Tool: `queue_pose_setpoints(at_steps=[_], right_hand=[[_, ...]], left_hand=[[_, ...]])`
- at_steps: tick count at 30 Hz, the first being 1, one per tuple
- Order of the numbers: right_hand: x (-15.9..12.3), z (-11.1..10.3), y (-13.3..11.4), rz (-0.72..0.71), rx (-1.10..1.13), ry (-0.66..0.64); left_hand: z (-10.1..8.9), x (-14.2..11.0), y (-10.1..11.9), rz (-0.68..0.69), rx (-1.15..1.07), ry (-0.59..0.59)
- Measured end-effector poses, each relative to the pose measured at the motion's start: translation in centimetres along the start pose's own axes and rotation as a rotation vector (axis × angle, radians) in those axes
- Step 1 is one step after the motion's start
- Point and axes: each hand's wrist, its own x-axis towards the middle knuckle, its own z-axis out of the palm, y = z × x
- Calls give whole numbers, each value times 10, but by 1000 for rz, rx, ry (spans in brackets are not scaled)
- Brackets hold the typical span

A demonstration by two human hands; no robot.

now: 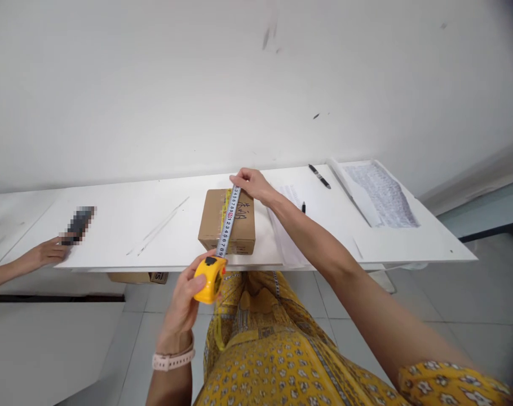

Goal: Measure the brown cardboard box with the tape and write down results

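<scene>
A small cardboard box with yellow tape and dark handwriting on top sits near the front edge of the white table. My left hand grips the yellow case of a tape measure just off that edge, in front of the box. From the case, the pulled-out blade slants across the box's top to its far side. There my right hand pinches the blade's end between thumb and fingers; the very tip is hidden.
At the left, another person's hand touches a dark, pixelated object. Right of the box lie a printed sheet, a pen and handwritten paper. A wall rises behind the table.
</scene>
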Motion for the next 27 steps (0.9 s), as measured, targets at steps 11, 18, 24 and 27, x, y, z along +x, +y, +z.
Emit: queue_pose_setpoints(at_steps=[11, 18, 24, 27], right_hand=[[-140, 10, 0, 67, 32, 178], [-141, 30, 13, 65, 114, 157], [-141, 28, 16, 96, 189, 153], [-141, 26, 18, 79, 190, 138]], left_hand=[[-102, 95, 93, -8, 337, -213], [-96, 131, 96, -96, 428, -392], [-89, 133, 97, -97, 469, -448], [-95, 133, 95, -99, 485, -496]])
